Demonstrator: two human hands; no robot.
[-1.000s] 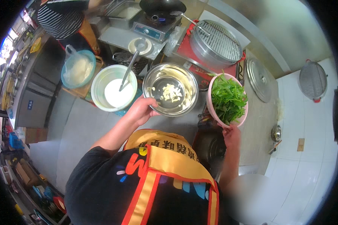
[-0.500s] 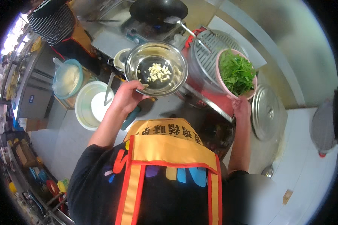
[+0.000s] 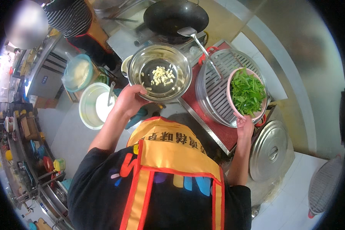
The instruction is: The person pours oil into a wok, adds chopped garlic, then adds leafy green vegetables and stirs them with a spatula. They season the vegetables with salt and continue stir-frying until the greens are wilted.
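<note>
My left hand (image 3: 129, 100) is closed on the near left rim of a shiny steel bowl (image 3: 183, 71), thumb over the edge. Small pale chopped pieces, like garlic, (image 3: 163, 76) lie in its bottom. At the right, my right hand (image 3: 245, 126) grips the near rim of a pink bowl (image 3: 230, 97) heaped with leafy greens (image 3: 247, 91). That bowl is tilted and hangs over the edge of a large round pot with a slotted steel rack (image 3: 214, 90) on top. A metal spatula (image 3: 188, 32) lies with its handle across the rack.
A black wok (image 3: 176, 17) sits on the stove beyond the steel bowl. A steel lid (image 3: 270, 151) lies right of my forearm. Left are a pale tub (image 3: 84, 115) with white contents and a blue basin (image 3: 89, 73). A person in a striped top (image 3: 67, 17) stands at far left.
My view has shifted, so the stove, rack and lid appear lower and further right. The pink bowl has moved slightly right and down in view. Both hands keep their grips.
</note>
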